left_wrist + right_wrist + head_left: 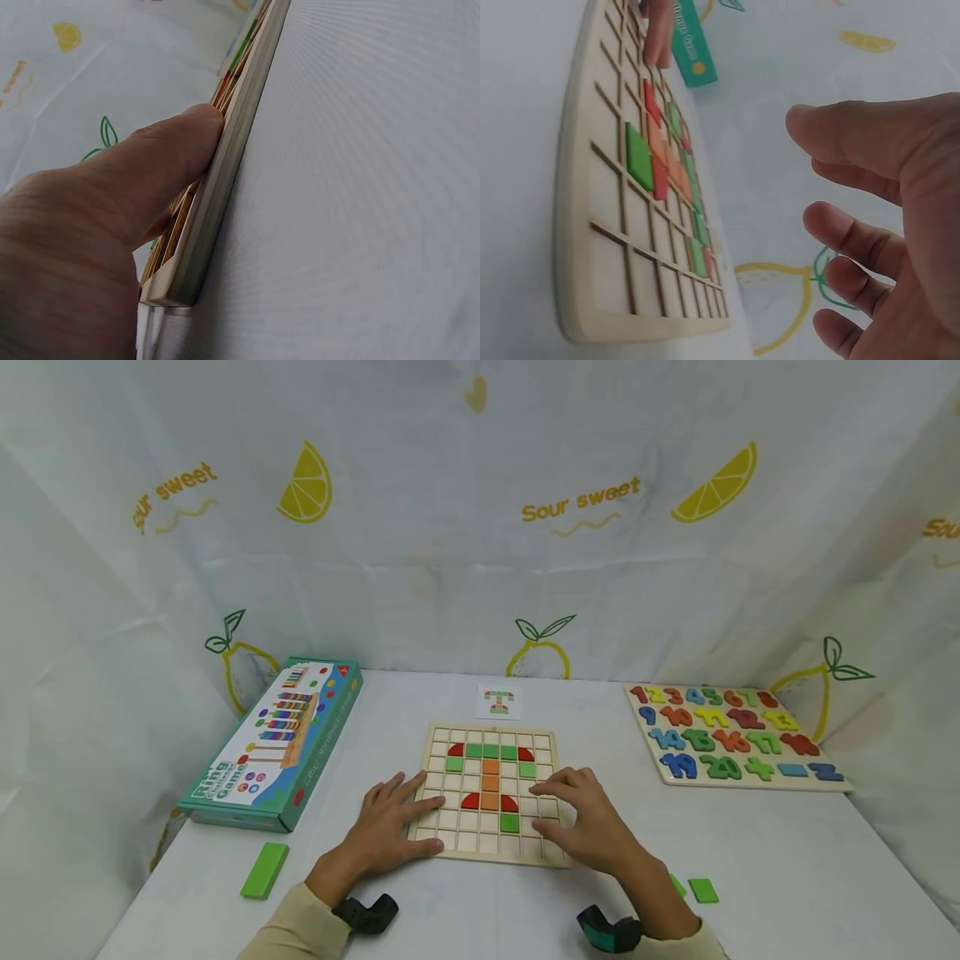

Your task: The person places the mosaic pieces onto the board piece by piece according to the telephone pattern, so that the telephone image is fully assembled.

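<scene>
A wooden grid board [468,842] lies in the middle of the table in the head view, with flat red, green and orange tiles in its squares. My left hand [386,828] rests with spread fingers on the board's left edge; its thumb [180,142] lies along the rim in the left wrist view. My right hand [592,822] is over the board's right side, thumb and fingers apart and holding nothing. The tile nearest to it is a green square [509,822] below a red quarter-round tile [507,803]. An orange column [490,783] runs down the middle.
Behind the board lies a pattern card [498,702]. A boxed game [273,743] is at the left, with a green block [265,871] in front. A number puzzle [731,743] lies at the back right. Small green tiles [703,891] lie beside my right forearm.
</scene>
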The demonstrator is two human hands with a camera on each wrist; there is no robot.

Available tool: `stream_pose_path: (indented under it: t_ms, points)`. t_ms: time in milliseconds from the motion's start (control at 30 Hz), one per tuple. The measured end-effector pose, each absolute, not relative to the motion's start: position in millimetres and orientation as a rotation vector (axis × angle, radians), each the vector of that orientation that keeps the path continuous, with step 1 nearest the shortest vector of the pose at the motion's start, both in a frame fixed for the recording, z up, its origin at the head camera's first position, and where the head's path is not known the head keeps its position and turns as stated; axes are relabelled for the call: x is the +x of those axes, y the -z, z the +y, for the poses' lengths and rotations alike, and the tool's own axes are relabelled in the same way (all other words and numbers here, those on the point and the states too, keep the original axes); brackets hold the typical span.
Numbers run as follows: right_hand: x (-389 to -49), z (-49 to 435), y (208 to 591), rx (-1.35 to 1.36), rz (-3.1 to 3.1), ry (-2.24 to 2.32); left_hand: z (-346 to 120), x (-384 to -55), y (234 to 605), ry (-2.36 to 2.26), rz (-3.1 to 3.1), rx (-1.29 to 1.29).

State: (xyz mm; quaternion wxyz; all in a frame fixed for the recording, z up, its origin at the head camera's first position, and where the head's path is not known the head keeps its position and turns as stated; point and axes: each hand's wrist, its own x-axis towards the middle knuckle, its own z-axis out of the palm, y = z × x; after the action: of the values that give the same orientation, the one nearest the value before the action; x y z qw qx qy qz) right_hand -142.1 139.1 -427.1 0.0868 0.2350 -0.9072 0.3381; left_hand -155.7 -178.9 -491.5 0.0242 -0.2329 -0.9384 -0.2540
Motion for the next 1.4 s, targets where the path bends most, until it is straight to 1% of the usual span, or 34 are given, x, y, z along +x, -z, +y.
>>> stream_pose_path:
  t_ms: [300, 567, 867, 1200, 1400]
  points:
    - [-123.2, 181.2, 388.3, 0.735, -2.649, -0.879, -178.1, -155.5, 490.6, 0.771, -2.909, -0.712]
    - [-111.0, 223.2, 379.5, 0.724, -2.665, -0.822, -177.6, -156.0, 490.8, 0.776, -2.896, -0.713]
    - [-104.7, 262.7, 398.7, 0.589, -2.886, -0.941, -178.4, -155.8, 492.0, 0.792, -2.902, -0.731]
    - [-103.5, 301.1, 431.2, 0.583, -3.14, -1.047, -178.2, -155.7, 493.0, 0.786, -2.887, -0.737]
    - [-102.8, 321.9, 443.6, 0.545, -3.195, -0.982, -178.2, -155.4, 492.0, 0.791, -2.888, -0.731]
